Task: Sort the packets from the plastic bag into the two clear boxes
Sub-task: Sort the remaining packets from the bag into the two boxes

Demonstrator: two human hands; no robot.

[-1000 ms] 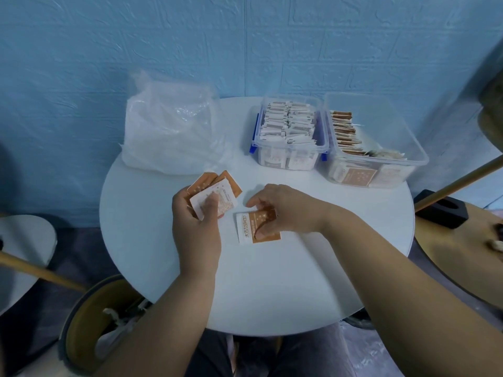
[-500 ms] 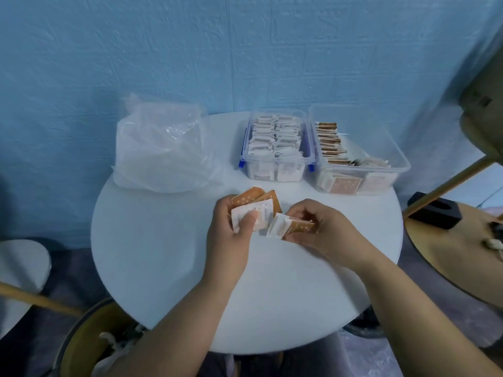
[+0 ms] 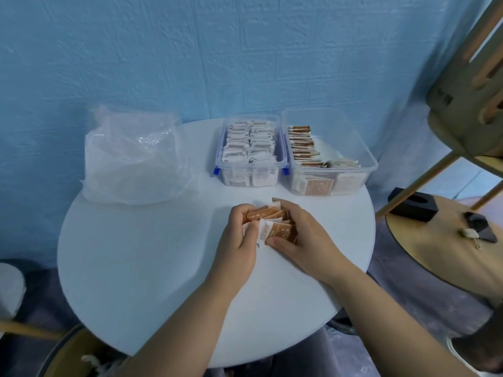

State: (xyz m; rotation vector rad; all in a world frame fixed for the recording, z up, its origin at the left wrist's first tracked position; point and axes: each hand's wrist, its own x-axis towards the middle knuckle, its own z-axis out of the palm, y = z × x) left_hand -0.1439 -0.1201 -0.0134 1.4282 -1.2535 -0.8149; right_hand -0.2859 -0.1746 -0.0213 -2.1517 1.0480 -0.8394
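One stack of orange-and-white packets [image 3: 280, 230] sits pinched between my left grip [image 3: 239, 240] and right grip [image 3: 309, 240], both curled round it, over the white bench [image 3: 163, 268].

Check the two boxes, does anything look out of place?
Mostly tidy. In the right box, brown packets stand in a neat row, but a few pale packets lie loose and tilted at its near end, unlike the row. The left box looks evenly packed.
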